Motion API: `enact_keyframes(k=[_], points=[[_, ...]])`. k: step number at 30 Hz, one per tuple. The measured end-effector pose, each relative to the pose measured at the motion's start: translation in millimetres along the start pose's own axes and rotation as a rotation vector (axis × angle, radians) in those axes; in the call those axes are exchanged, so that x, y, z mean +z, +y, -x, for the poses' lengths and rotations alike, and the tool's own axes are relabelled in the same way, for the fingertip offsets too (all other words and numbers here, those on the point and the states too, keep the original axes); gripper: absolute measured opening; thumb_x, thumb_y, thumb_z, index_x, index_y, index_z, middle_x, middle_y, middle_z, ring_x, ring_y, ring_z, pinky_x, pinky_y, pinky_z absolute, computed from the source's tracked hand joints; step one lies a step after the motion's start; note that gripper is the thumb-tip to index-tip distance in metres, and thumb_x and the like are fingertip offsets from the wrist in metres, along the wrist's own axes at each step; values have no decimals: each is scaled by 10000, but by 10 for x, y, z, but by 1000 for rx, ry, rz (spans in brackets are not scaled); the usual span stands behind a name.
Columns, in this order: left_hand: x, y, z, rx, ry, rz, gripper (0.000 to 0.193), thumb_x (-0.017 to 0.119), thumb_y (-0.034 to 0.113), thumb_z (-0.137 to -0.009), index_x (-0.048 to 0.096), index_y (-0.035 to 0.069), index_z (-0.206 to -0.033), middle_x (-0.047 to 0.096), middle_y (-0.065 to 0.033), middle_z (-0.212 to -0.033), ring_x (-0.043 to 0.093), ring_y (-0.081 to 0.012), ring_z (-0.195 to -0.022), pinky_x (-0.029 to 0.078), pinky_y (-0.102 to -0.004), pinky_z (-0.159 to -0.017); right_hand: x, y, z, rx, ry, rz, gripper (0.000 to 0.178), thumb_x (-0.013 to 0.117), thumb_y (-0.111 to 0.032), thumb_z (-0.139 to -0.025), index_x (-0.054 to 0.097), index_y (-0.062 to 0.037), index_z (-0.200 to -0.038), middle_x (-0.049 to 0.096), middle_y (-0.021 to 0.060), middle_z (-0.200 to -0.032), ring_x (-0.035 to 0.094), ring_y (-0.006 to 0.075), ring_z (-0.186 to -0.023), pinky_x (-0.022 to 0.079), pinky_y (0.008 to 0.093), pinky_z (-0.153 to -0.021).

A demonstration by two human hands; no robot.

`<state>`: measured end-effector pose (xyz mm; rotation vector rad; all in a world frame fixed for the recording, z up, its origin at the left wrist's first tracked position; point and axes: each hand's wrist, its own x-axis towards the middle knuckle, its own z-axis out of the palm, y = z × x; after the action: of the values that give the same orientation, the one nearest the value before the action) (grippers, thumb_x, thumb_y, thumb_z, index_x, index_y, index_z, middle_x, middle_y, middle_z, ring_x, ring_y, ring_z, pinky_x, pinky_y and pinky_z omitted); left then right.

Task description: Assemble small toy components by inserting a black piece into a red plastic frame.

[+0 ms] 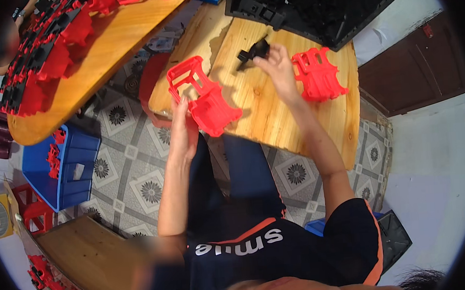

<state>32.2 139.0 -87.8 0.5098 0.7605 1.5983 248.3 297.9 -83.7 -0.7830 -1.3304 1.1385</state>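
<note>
My left hand (pixel 182 116) grips a red plastic frame (pixel 215 111) by its left side and holds it up over the near left edge of the wooden table. The frame has a large rectangular opening at its far end and a cupped part at its near end. Over the middle of the table, my right hand (pixel 277 65) pinches a black plastic part (pixel 256 51) between thumb and fingers; its exact shape is partly hidden. A second red plastic frame (pixel 319 74) rests on the table just right of my right hand. The two held pieces are apart.
A large black tray (pixel 317 9) with black parts lies at the table's (pixel 274 120) far side. Another wooden table (pixel 123 50) at far left carries rows of red-and-black assemblies (pixel 43 56). Below it stands a blue bin (pixel 75 167) with red pieces. A red stool (pixel 35 210) stands beside the bin.
</note>
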Motion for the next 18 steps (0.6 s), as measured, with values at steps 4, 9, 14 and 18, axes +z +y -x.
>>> enact_keyframes(k=[4, 9, 14, 18], points=[[-95, 32, 231, 3, 47, 21, 745, 592, 354, -970, 174, 129, -1544, 338, -65, -1519, 348, -210, -1395, 277, -414, -1167, -147, -28, 655, 106, 0, 731, 388, 701, -74, -854, 543, 3, -1200, 671, 125, -1037, 648, 191, -1019, 503, 296, -888], [-242, 80, 529, 18, 73, -18, 750, 592, 376, -968, 178, 137, -1545, 336, -59, -1523, 354, -209, -1393, 292, -434, -1159, -197, -847, 747, -104, -195, 1447, 219, 628, -75, -869, 659, -25, -1080, 669, 143, -1099, 646, 305, -969, 513, 376, -858], [-246, 127, 675, -3, 68, -5, 759, 600, 379, -962, 174, 157, -1549, 326, -64, -1534, 383, -223, -1379, 336, -443, -1138, 170, -511, 203, -578, -432, 1056, 270, 615, -65, -860, 700, -93, -1115, 656, 130, -1086, 588, 311, -1042, 464, 391, -910], [-201, 160, 754, 9, 88, 22, 773, 620, 354, -952, 167, 168, -1550, 344, -65, -1521, 404, -229, -1361, 339, -437, -1136, 72, -123, -178, -306, -801, 1103, 250, 635, -68, -854, 706, -92, -1093, 639, 128, -997, 556, 324, -1059, 444, 389, -902]])
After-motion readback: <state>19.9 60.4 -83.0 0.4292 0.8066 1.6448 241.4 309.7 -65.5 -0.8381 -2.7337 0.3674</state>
